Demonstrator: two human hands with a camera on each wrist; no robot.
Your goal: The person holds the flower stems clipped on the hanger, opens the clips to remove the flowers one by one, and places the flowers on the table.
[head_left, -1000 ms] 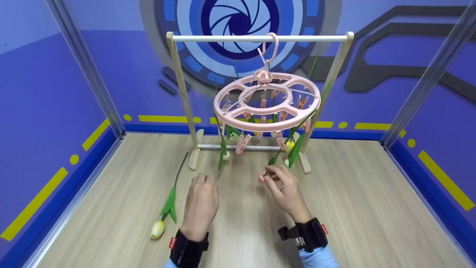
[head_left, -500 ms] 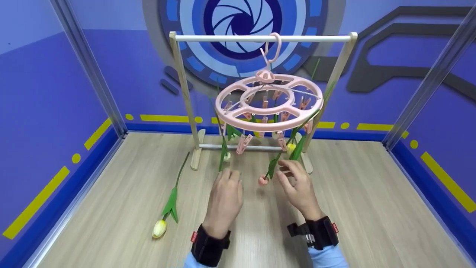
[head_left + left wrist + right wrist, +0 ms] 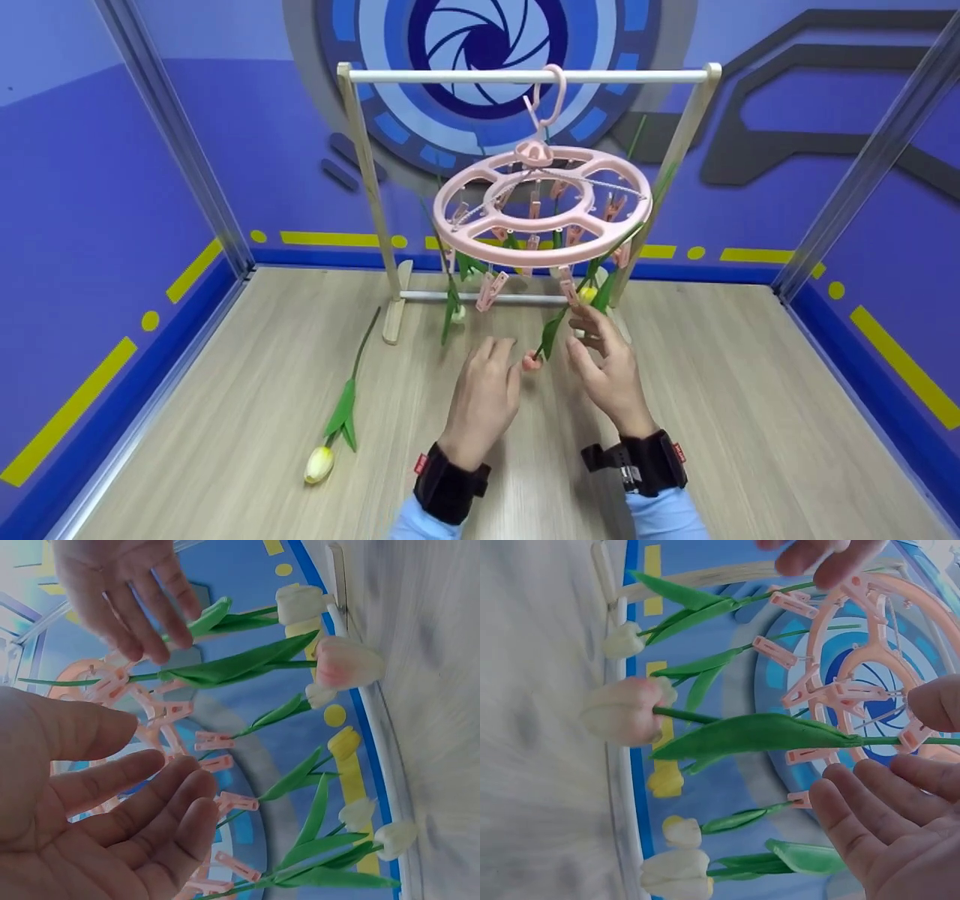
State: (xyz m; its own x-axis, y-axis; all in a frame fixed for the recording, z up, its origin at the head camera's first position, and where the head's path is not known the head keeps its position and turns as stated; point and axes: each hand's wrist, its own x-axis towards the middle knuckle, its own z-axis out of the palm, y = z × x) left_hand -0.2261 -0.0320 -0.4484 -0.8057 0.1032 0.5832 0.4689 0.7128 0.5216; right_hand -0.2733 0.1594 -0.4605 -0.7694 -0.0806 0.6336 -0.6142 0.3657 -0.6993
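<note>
Pink hanger [image 3: 525, 257], your landmark; pink tulip [image 3: 551, 335], below its near rim, stem apparently in a clip [image 3: 568, 286]; your left hand [image 3: 484, 397] and right hand [image 3: 611, 375], before the hanger, fingers apart, gripping nothing; step: clipping, seemingly nearly done; next move likely calls for fetching the loose yellow tulip [image 3: 343, 411], front-left of the hanger.

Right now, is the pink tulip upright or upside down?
Upside down: the pink tulip hangs bloom lowest in the head view, beneath a pink clip.

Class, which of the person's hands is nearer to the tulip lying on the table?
Left. The left hand is to the lying tulip's right; the right hand is farther right, beside a hanging pink tulip.
</note>
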